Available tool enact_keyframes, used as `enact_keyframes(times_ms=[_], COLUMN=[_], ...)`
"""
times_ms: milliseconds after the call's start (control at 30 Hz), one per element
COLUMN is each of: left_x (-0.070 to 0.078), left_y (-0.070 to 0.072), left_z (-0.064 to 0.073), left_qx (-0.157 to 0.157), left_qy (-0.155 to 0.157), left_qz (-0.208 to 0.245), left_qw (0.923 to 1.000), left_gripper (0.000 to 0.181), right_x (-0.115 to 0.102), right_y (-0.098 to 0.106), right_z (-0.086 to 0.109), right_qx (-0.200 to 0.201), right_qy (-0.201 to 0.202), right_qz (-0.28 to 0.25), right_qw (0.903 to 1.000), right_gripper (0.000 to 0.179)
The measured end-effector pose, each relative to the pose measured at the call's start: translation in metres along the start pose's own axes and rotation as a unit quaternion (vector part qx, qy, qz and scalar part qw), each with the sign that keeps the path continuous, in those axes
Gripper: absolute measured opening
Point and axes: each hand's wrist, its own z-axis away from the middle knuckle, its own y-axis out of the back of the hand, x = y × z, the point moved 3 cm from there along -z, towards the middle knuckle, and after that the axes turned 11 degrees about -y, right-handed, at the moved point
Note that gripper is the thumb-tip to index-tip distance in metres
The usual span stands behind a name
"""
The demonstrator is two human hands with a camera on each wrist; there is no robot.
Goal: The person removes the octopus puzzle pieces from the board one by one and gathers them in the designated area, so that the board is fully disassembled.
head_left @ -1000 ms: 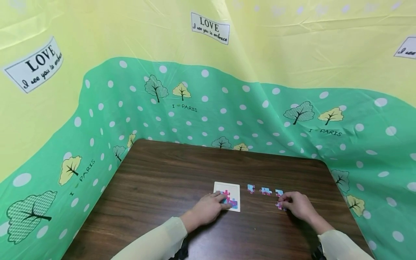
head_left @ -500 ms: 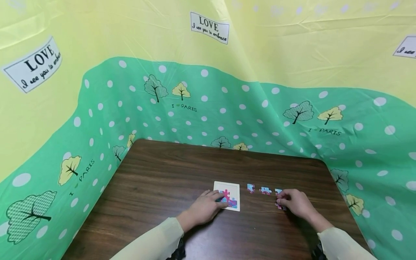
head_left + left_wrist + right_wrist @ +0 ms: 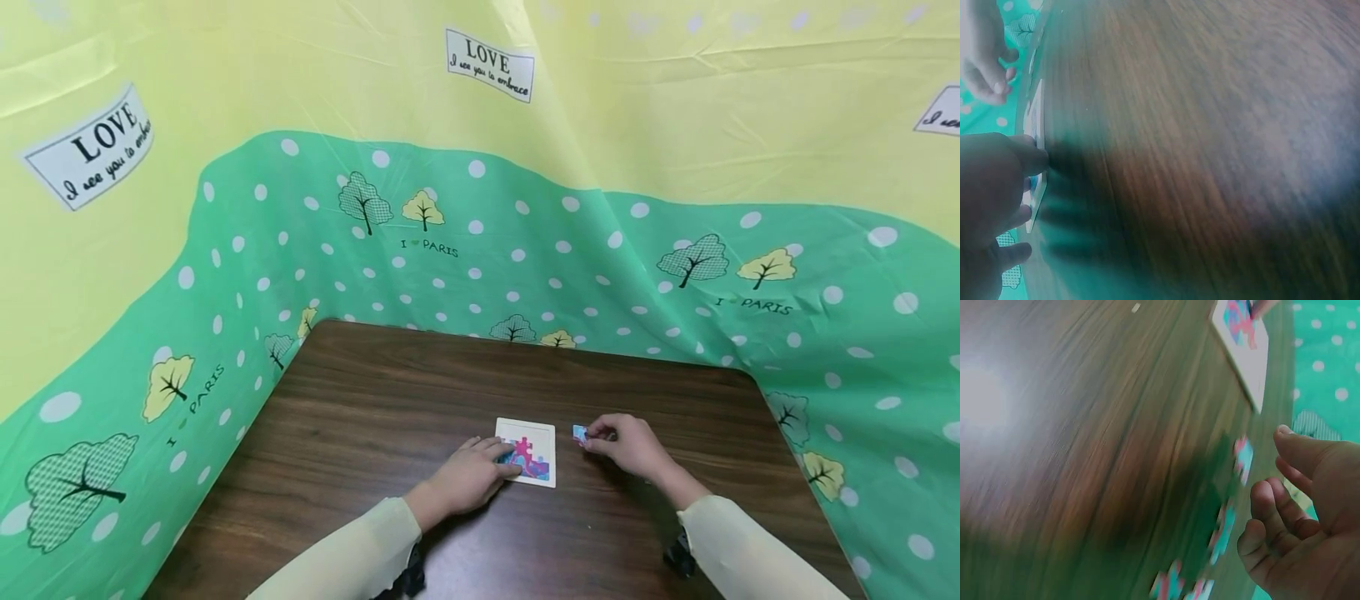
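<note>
A square white puzzle tray (image 3: 536, 429) lies on the table, its lower part filled with pink, purple and blue pieces. My left hand (image 3: 467, 479) rests over its left side, fingers stretched onto the tray. My right hand (image 3: 633, 450) hovers to the right, thumb and fingers loosely bent beside a loose blue and pink puzzle piece (image 3: 580, 434). In the right wrist view nothing sits between its fingers, and that piece (image 3: 1243, 459) lies below on the table. Further loose pieces, such as one blue piece (image 3: 1222, 531), lie in that view; the head view hides them behind the hand.
The dark wooden table (image 3: 360, 417) has a tiny pale speck (image 3: 589, 527) toward its front. A green and yellow printed curtain (image 3: 450, 267) stands along the table's back and sides.
My right hand has left the rightmost loose pieces and moved left to the piece nearest the tray. My left hand stays at the tray with little movement.
</note>
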Motion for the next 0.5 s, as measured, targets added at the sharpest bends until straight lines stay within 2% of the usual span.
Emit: enact_keyframes(times_ms=[200, 500], left_x=[-0.001, -0.002], left_y=[0.001, -0.001], left_z=[-0.001, -0.002], left_qx=[-0.015, -0.026], left_qy=[-0.002, 0.002], left_qz=[-0.008, -0.002], left_qw=[0.9999, 0.9997], left_gripper=[0.036, 0.037], right_x=[-0.030, -0.057], right_y=[-0.018, -0.045], right_z=[-0.007, -0.011], right_qx=[-0.017, -0.039], right_qy=[0.005, 0.021], right_qz=[-0.009, 0.003], right_qw=[0.9998, 0.9990], right_gripper=[0.014, 0.017])
